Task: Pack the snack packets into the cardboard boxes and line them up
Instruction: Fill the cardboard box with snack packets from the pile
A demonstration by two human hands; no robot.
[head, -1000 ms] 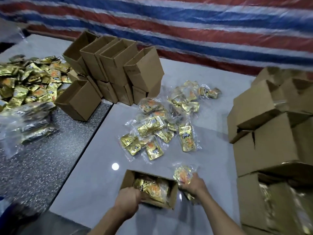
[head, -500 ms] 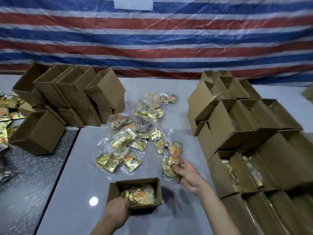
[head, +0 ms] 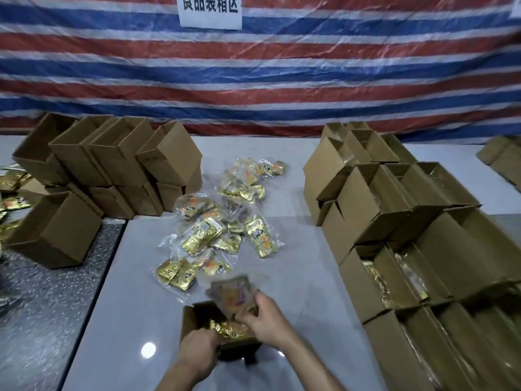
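A small open cardboard box (head: 188, 320) sits on the white table near me, with gold snack packets (head: 228, 328) inside. My left hand (head: 198, 349) grips the box's near edge. My right hand (head: 266, 320) holds a blurred clear bag of snack packets (head: 232, 292) over the box's opening. A loose pile of gold snack packets (head: 217, 224) in clear bags lies on the table beyond the box.
Packed boxes (head: 417, 249) stand in rows along the right. Empty boxes (head: 118, 162) are stacked at the back left, one box (head: 56, 230) lies on the speckled table. More gold packets (head: 14, 193) lie at the far left. A striped tarp hangs behind.
My right hand has carried the bag of packets from the right of the box to over its opening. The camera has tilted up. My left hand stays on the box.
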